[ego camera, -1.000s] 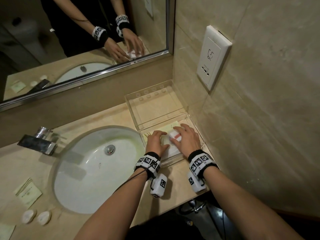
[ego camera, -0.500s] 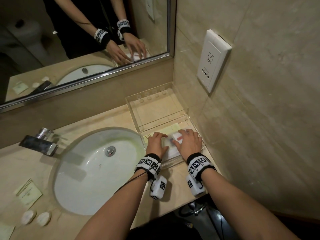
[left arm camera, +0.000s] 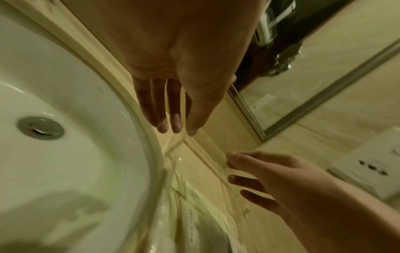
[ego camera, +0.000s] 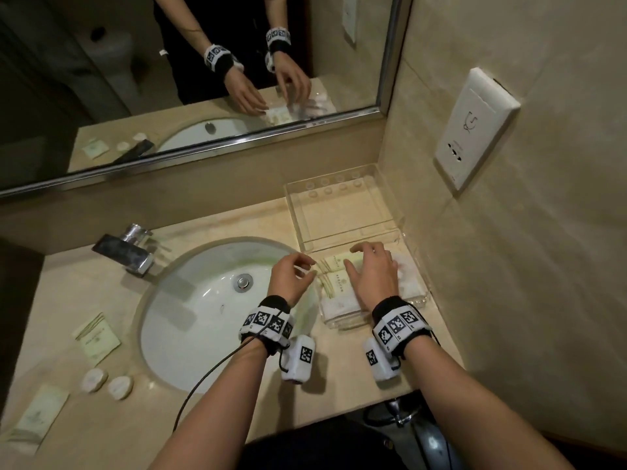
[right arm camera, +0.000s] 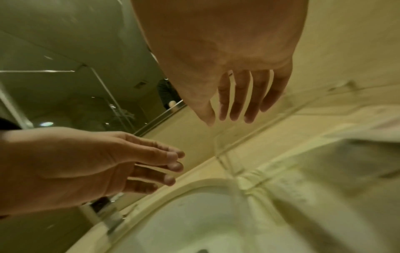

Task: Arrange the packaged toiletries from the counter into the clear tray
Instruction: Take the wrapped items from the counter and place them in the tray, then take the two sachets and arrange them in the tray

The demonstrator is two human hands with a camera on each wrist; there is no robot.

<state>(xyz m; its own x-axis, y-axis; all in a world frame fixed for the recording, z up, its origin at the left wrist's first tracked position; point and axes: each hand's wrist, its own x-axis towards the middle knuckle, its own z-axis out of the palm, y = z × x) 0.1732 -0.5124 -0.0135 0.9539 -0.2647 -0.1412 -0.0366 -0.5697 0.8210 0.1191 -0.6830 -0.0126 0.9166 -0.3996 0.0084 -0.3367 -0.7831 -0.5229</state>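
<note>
The clear tray (ego camera: 342, 184) stands on the counter in the corner right of the sink, with a bare far compartment. Its near compartment holds pale green packets (ego camera: 334, 276) and white packets (ego camera: 339, 305). My left hand (ego camera: 293, 271) hovers over the tray's left edge, fingers relaxed and holding nothing. My right hand (ego camera: 371, 266) hangs just above the packets with straight fingers, empty as well. Both wrist views show my left hand (left arm camera: 173, 119) and right hand (right arm camera: 233, 113) open in the air. A green packet (ego camera: 96, 337), two round white soaps (ego camera: 107, 383) and another green packet (ego camera: 35, 415) lie left of the sink.
The white sink (ego camera: 210, 313) and a chrome tap (ego camera: 129, 249) fill the middle of the counter. A mirror (ego camera: 190, 79) runs along the back wall. The tiled right wall carries a white socket plate (ego camera: 471, 127) close above the tray.
Both hands have lifted off the packets in the tray's near compartment; the left hand drew back to the left. The packets stay in the tray.
</note>
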